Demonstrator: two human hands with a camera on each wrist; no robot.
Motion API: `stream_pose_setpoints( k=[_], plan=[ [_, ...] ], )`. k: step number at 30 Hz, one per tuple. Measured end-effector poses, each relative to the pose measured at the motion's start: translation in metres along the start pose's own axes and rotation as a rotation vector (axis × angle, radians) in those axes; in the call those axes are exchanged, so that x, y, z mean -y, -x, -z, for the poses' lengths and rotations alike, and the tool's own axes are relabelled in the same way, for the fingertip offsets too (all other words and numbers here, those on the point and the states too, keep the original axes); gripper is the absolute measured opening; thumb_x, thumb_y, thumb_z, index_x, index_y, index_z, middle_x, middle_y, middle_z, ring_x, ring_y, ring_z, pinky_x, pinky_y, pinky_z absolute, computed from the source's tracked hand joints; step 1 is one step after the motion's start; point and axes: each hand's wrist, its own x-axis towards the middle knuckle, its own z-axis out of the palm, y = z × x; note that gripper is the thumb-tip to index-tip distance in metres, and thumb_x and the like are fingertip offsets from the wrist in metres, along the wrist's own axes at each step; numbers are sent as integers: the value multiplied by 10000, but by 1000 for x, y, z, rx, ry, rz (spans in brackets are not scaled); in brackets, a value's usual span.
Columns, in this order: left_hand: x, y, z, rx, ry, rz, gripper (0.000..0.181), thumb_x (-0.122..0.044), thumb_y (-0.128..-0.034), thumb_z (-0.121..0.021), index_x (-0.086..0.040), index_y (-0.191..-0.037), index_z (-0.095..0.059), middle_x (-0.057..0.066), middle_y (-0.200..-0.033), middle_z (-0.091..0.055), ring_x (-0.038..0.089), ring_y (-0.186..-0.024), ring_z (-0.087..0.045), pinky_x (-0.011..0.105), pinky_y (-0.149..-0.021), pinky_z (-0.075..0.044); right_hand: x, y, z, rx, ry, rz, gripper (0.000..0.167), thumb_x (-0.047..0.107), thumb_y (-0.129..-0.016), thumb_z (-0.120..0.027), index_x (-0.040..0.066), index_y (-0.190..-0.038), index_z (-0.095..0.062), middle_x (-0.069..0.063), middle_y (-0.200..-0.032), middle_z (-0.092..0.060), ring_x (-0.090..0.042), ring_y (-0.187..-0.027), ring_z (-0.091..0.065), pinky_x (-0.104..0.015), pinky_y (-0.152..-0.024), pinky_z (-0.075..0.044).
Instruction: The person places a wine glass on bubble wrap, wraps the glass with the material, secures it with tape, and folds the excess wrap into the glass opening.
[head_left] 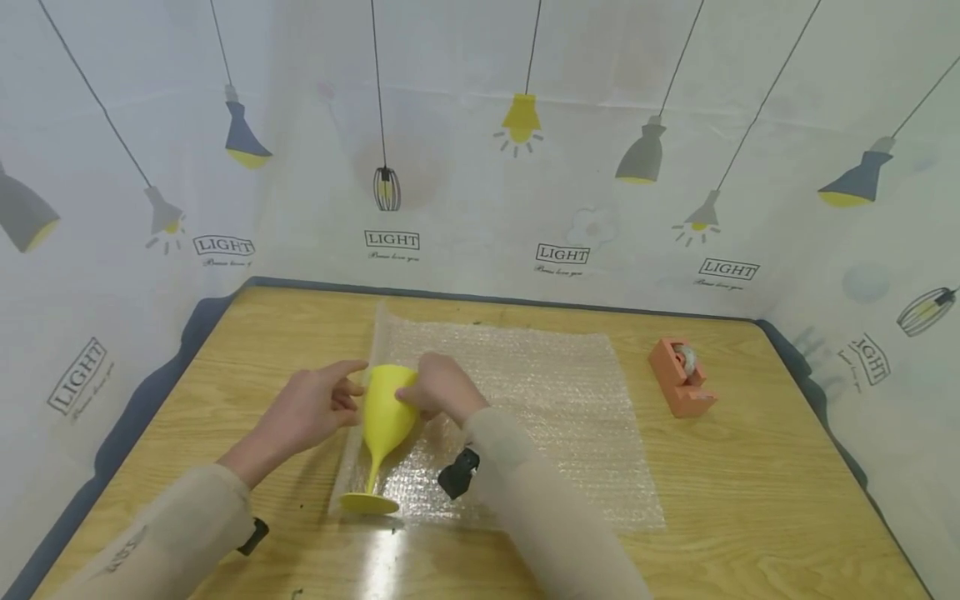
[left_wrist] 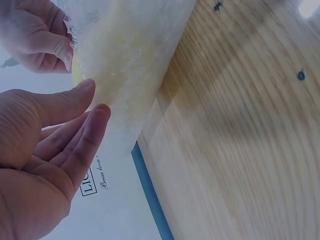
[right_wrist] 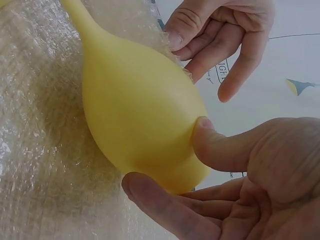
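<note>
Right hand [right_wrist: 270, 180] was closest, thumb on one side of the yellow goblet [head_left: 388, 408] and fingers round the other, so yeah, gripping it near the mouth. Left hand [head_left: 311, 406] just had loosely bent fingers, thumb apart from forefinger, at the raised edge of the bubble wrap [head_left: 540, 417]. Goblet was tipped over the wrap's left part, foot toward the person. Farther right, an orange tape dispenser [head_left: 678, 387] sat on the wood table [head_left: 765, 500]

Head view: L sleeve [head_left: 168, 521], 8 o'clock, beige w/ dk print [head_left: 124, 553]; R sleeve [head_left: 551, 508], 5 o'clock, also beige; blk wrist cams [head_left: 457, 474].
</note>
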Motion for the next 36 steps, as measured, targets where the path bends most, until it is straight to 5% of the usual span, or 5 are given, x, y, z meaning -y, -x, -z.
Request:
stream_pose_setpoints(
  k=[10, 17, 26, 30, 36],
  plan=[
    [-3, -4, -3, -32, 2, -18, 636, -28, -800, -866, 49, -1372, -596, 144, -1045, -783, 217, -821, -739, 394, -727, -631, -7, 0, 6, 18, -57, -6, 403, 146, -924, -782, -80, -1197, -591, -174, -1019, -669, -301, -805, -744, -364, -735, -645],
    [-7, -7, -5, -44, -16, 10, 653, -125, -791, -890, -11, -1371, -614, 100, -1073, -787, 352, -942, -720, 515, -826, -605, -12, -5, 10, 48, -49, -10, 289, 102, -920, -774, -76, -1048, -585, -173, -920, -641, -323, -788, -760, -379, -727, -652],
    [-11, -10, -10, -24, 40, 43, 704, -128, -790, -888, -52, -1418, -580, 110, -1161, -764, 132, -568, -509, 434, -811, -522, -20, -7, 21, 89, 6, -35, 234, 143, -917, -786, -52, -959, -664, -107, -805, -686, -273, -773, -742, -404, -830, -629],
    [-14, -12, -12, -11, 68, 44, 714, -102, -793, -880, -64, -1435, -570, 98, -1161, -762, 301, -882, -688, 521, -921, -545, -22, -9, 24, 104, 44, -26, 254, 143, -917, -790, -80, -992, -693, -110, -790, -712, -244, -746, -758, -355, -796, -631],
    [-16, -12, -13, 0, 86, 37, 728, -67, -799, -868, -74, -1456, -555, 94, -1165, -757, 440, -1239, -610, 644, -1066, -469, -26, -9, 26, 119, 39, 6, 268, 147, -919, -786, -95, -1014, -723, -110, -774, -730, -237, -740, -771, -305, -739, -629]
  ],
)
